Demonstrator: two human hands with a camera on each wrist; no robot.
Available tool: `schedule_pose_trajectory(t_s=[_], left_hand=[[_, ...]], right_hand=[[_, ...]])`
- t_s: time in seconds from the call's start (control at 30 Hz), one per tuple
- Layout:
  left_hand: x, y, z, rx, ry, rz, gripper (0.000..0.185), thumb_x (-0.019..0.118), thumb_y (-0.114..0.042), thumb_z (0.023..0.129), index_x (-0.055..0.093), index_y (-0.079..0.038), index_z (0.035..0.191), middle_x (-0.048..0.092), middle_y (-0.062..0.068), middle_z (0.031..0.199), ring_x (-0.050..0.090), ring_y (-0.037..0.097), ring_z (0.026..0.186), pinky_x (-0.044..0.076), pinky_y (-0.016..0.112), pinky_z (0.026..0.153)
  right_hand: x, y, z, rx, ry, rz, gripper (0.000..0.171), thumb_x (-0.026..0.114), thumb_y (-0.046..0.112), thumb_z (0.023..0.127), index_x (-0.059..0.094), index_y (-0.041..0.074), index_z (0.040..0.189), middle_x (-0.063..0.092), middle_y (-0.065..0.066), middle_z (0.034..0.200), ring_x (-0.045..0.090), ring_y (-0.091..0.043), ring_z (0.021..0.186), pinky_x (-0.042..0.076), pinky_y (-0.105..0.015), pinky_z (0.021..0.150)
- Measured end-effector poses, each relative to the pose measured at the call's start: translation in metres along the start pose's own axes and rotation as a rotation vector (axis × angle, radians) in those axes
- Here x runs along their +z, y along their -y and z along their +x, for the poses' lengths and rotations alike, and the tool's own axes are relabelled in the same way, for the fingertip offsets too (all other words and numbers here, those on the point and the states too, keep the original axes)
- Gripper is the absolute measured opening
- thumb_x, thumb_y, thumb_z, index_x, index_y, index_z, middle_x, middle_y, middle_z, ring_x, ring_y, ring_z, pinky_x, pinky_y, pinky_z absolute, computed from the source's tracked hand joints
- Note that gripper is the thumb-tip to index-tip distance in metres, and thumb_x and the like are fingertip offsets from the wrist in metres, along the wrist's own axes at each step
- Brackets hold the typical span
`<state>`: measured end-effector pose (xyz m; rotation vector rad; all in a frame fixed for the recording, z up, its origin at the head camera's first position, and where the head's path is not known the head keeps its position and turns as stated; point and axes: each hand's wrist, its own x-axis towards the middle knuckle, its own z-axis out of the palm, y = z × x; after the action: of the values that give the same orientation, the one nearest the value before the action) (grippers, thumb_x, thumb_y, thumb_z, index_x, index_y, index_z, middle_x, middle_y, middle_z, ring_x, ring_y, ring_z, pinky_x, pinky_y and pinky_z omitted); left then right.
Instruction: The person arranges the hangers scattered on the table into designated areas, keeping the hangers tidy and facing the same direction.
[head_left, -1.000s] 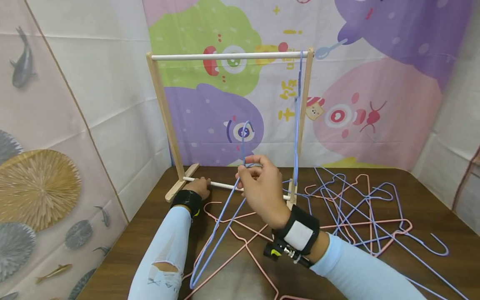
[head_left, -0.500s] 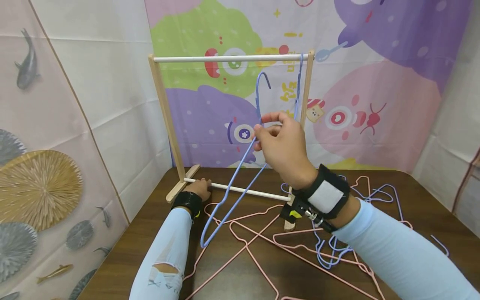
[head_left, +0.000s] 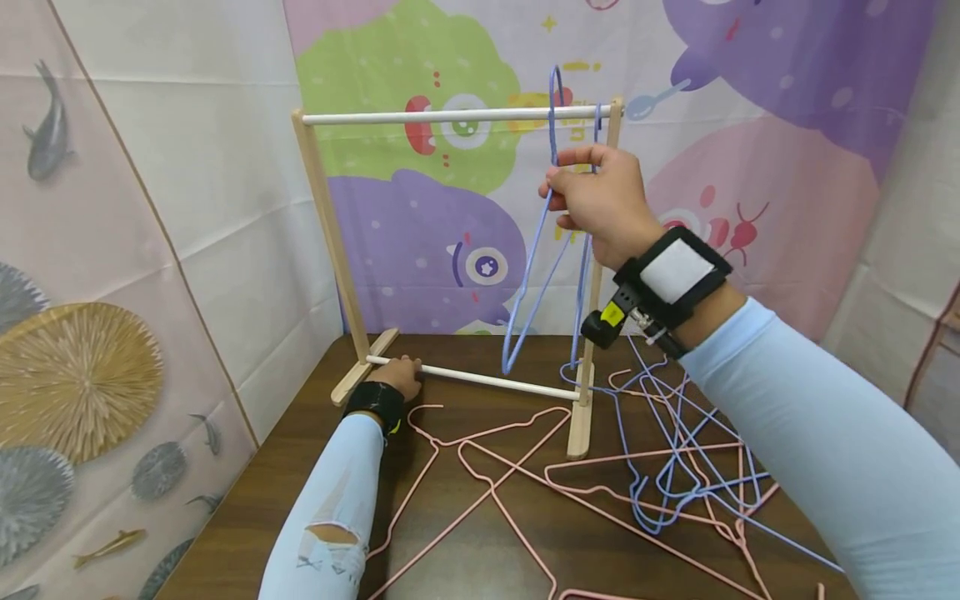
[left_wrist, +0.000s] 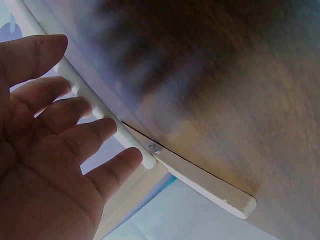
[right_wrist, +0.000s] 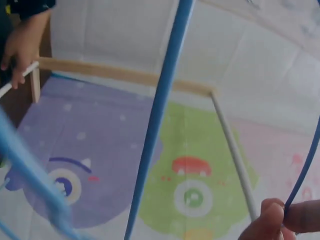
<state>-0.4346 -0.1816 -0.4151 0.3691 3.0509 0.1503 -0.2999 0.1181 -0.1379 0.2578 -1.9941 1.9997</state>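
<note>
- Head view: the right hand (head_left: pixel 596 200) is up high at the rack (head_left: pixel 315 217), fingers pinched on the neck of a blue hanger (head_left: pixel 536 275). The hook pokes just above the top rail (head_left: pixel 457 115), close to the right post, where another blue hanger (head_left: pixel 588 250) already hangs just beside it. The held hanger's body dangles below the hand, clear of the table (head_left: pixel 465 550), with open rail stretching away to the left.
- Down low, the left hand (head_left: pixel 397 379) rests on the bottom rail (head_left: pixel 495 382) by the left foot. Pink hangers (head_left: pixel 495 467) sprawl in front of the rack, and a blue and pink tangle (head_left: pixel 690 475) lies to the right.
- Left wrist view: fingers (left_wrist: pixel 75 107) lie fairly straight, laid over the white bottom rail (left_wrist: pixel 125 137) next to its screw, with the wooden foot (left_wrist: pixel 210 187) running off over the table.
- Right wrist view: thumb and fingertip (right_wrist: pixel 272 220) squeeze the blue wire at the lower right corner. A blue hanger wire (right_wrist: pixel 160 110) crosses the middle, with the rack's frame behind it.
</note>
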Motion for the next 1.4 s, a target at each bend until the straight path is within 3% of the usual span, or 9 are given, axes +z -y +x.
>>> schedule_pose_trajectory(t_s=[0.33, 0.57, 0.73, 0.87, 1.1, 1.4], left_hand=[[0.003, 0.002, 0.000, -0.014, 0.000, -0.002, 0.054, 0.060, -0.013, 0.097, 0.050, 0.001, 0.149, 0.056, 0.029, 0.139, 0.055, 0.044, 0.129, 0.048, 0.057, 0.105], [0.001, 0.000, -0.003, -0.015, -0.009, 0.005, 0.053, 0.060, -0.013, 0.097, 0.052, 0.000, 0.147, 0.057, 0.028, 0.139, 0.056, 0.043, 0.128, 0.049, 0.057, 0.102], [0.001, 0.002, -0.003, -0.009, -0.018, -0.007, 0.054, 0.060, -0.013, 0.097, 0.051, 0.002, 0.148, 0.055, 0.029, 0.141, 0.054, 0.044, 0.130, 0.047, 0.057, 0.106], [0.003, 0.005, -0.002, -0.041, -0.012, -0.048, 0.056, 0.060, -0.016, 0.099, 0.048, 0.004, 0.149, 0.052, 0.030, 0.145, 0.053, 0.044, 0.132, 0.046, 0.058, 0.106], [0.004, 0.009, -0.003, -0.042, 0.009, -0.095, 0.058, 0.059, -0.016, 0.100, 0.044, 0.001, 0.153, 0.037, 0.031, 0.157, 0.044, 0.045, 0.141, 0.040, 0.058, 0.112], [0.002, 0.006, -0.008, 0.043, -0.029, -0.103, 0.055, 0.058, -0.012, 0.100, 0.047, 0.002, 0.151, 0.037, 0.037, 0.153, 0.044, 0.046, 0.140, 0.038, 0.053, 0.115]], right_hand=[[-0.017, -0.005, 0.029, 0.100, -0.046, 0.183, 0.015, 0.063, -0.002, 0.098, 0.054, 0.004, 0.108, 0.067, -0.010, 0.089, 0.059, -0.014, 0.063, 0.051, -0.019, 0.056], [-0.022, -0.021, 0.031, 0.179, -0.044, 0.138, 0.010, 0.065, -0.002, 0.097, 0.055, 0.002, 0.099, 0.067, -0.012, 0.092, 0.059, -0.011, 0.059, 0.050, -0.016, 0.053], [-0.020, -0.026, 0.026, 0.138, -0.007, 0.000, 0.006, 0.065, 0.003, 0.099, 0.060, 0.002, 0.102, 0.064, -0.011, 0.101, 0.063, -0.010, 0.066, 0.054, -0.016, 0.059], [-0.022, -0.031, 0.020, 0.108, 0.020, -0.060, 0.010, 0.065, 0.008, 0.100, 0.058, 0.002, 0.106, 0.065, -0.008, 0.092, 0.065, -0.010, 0.069, 0.054, -0.015, 0.061], [-0.033, -0.045, 0.007, 0.032, -0.008, -0.006, 0.011, 0.062, 0.013, 0.102, 0.058, 0.003, 0.106, 0.066, -0.002, 0.081, 0.062, -0.008, 0.065, 0.055, -0.015, 0.060], [-0.054, -0.060, -0.008, -0.036, -0.029, 0.055, 0.011, 0.062, 0.012, 0.102, 0.061, 0.002, 0.099, 0.065, 0.000, 0.075, 0.060, -0.008, 0.060, 0.052, -0.018, 0.053]])
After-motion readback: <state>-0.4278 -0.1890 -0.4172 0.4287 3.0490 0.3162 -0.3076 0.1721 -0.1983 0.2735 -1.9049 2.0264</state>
